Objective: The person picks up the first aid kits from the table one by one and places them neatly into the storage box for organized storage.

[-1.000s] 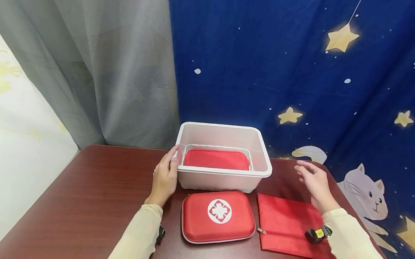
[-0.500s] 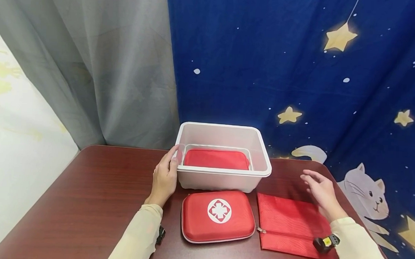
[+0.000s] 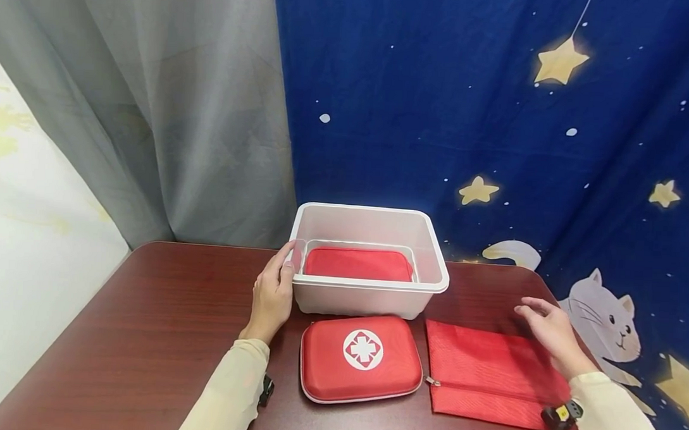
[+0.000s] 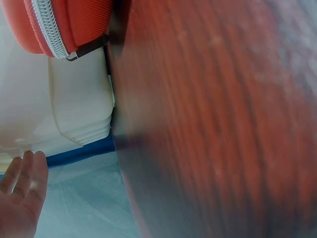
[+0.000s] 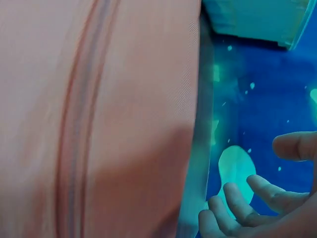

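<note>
Where the white bin [image 3: 364, 302] stands: on the dark red table [image 3: 146, 334], just behind the red case [image 3: 339, 373], a red item [image 3: 360, 265] lying inside.
Left hand [image 3: 271, 301]: touches the bin at its left rim, fingers straight and close together.
Right hand [image 3: 553, 334]: near the far right corner of the flat red pouch [image 3: 482, 359], fingers loosely bent and slightly spread, thumb apart from them.
Flat red pouch: just right of the case, zip pull [image 3: 432, 382] at its left edge.
Red case: white emblem [image 3: 363, 350] facing up.
Backdrop: grey curtain [image 3: 211, 109] left, blue starry curtain [image 3: 382, 128] right.

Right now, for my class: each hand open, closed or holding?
Left hand: open, touching the white bin.
Right hand: open, holding nothing, near the flat red pouch.
</note>
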### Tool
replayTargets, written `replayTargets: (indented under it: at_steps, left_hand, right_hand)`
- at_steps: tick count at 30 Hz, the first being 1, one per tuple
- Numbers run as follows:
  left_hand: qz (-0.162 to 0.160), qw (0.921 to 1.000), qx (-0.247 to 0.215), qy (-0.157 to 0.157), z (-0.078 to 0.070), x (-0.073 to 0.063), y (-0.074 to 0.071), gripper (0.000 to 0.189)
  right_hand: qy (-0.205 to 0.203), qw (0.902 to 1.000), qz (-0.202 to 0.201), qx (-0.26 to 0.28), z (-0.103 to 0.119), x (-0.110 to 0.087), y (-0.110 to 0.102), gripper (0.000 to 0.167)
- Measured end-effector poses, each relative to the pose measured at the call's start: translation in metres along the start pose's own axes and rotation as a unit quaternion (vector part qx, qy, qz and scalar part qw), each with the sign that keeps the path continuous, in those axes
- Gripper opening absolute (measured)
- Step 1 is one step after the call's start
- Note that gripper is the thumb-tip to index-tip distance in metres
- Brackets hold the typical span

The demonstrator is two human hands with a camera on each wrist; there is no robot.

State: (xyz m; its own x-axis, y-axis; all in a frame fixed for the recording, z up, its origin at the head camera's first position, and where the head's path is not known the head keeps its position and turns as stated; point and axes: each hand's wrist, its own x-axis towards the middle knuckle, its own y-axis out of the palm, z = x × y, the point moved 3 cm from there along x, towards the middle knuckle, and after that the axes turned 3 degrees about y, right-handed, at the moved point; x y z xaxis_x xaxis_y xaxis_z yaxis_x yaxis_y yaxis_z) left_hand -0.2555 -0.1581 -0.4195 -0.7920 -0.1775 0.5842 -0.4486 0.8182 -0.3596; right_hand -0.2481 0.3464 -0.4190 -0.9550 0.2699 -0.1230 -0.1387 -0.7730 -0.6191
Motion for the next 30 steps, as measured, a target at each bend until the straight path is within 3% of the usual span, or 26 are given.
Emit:
replayTargets:
  at_steps: [9,17,26,30]
  left_hand:
    - [0.002,1.0000,0.000,-0.004,0.001,0.000,0.000,0.042]
    - [0.006,0.9999,-0.002,-0.008,0.001,-0.002,-0.001,0.042]
    - [0.003,1.0000,-0.004,-0.002,0.003,-0.001,-0.001,0.043]
    - [0.003,1.0000,-0.006,-0.001,0.003,-0.001,-0.001,0.043]
  right_hand:
    - [0.024,0.9995,0.008,-0.019,-0.015,0.000,-0.008,0.058]
    - [0.035,0.9946,0.009,-0.098,-0.033,-0.005,-0.015,0.063]
    - [0.040,0.9843,0.012,-0.172,-0.033,-0.009,-0.020,0.088]
    - [0.038,0.9806,0.038,-0.189,-0.030,-0.009,-0.019,0.109]
